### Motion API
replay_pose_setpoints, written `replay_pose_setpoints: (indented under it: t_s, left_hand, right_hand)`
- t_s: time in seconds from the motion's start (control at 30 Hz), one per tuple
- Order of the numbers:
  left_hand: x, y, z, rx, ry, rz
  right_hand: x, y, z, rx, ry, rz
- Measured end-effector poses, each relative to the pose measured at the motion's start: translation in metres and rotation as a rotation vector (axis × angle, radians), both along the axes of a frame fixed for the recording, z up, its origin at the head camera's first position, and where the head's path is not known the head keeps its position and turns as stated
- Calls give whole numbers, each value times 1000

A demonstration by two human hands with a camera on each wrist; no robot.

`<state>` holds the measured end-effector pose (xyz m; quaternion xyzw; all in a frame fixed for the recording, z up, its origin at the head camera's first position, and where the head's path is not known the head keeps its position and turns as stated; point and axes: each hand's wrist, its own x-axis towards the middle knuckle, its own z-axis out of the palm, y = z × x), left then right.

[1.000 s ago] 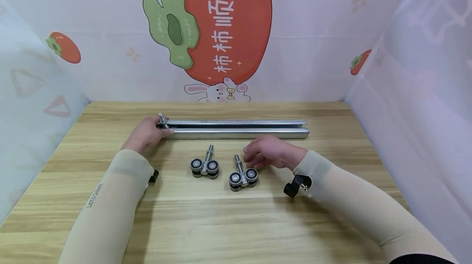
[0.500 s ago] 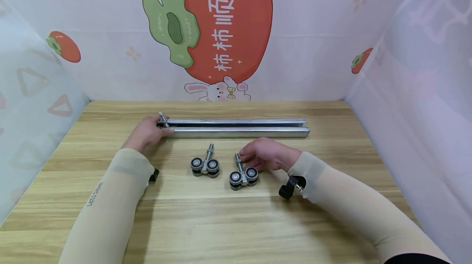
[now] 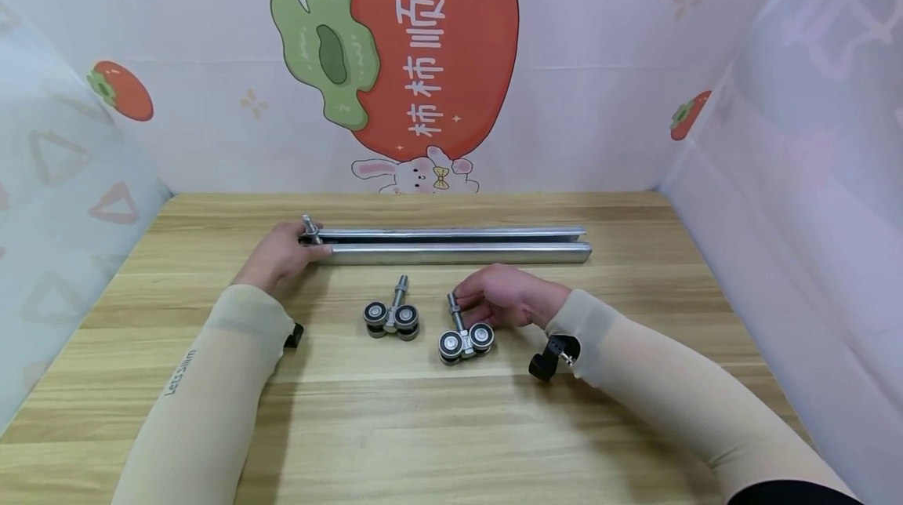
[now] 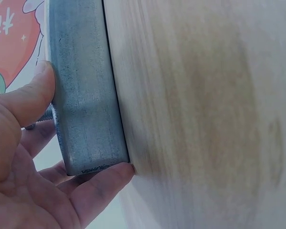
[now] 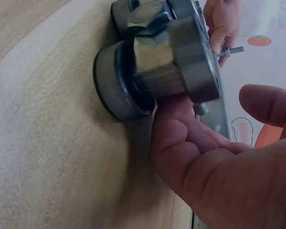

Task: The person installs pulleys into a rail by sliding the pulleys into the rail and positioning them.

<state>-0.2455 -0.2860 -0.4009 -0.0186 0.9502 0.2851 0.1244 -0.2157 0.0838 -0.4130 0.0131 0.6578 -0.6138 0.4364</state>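
Note:
A silvery slotted metal track lies lengthwise across the back of the table. My left hand holds its left end, thumb on the near side. In the left wrist view, the fingers reach around the end of the track. A threaded bolt sticks up from the slot there; what it joins is hidden. Two four-wheeled roller trolleys stand in front, bolts pointing up: one on the left, one on the right. My right hand is at the right trolley's bolt, thumb lifted away in the right wrist view.
The wooden table runs back to a printed white backdrop. Cloth panels rise along the left and right sides. A small black strap device sits at my right wrist.
My right hand has moved a little left, its fingers coming up to the right trolley's bolt. The left hand stays on the track's end, and both trolleys keep their places.

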Motion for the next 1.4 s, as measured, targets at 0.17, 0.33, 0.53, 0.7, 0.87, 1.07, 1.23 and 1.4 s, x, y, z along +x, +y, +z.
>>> replay_pose_setpoints:
  t_s: [0.17,0.33,0.53,0.7,0.87,1.07,1.23,1.4]
  left_hand:
    - [0,0,-1,-7,-4,-4]
    - [0,0,-3,-11,6,-8]
    - [0,1,-5,-1,2,-2]
    - [1,1,-6,2,-1,-2]
    - [2,0,-4,1,-3,-2]
    - [1,0,-3,-7,13,-13]
    - [2,0,-1,2,15,-8]
    - [1,-1,-1,7,15,2]
  right_hand:
    - [1,-1,-5,-3,33,31]
    - [3,-2,-8,25,84,13]
    - [5,-4,-10,104,144,-3]
    - [8,-7,-9,162,206,-14]
    - [4,-7,-6,233,275,-18]
    - [-5,-2,1,253,309,-52]
    - [-11,3,10,252,367,-59]
    - [-13,5,16,218,440,-84]
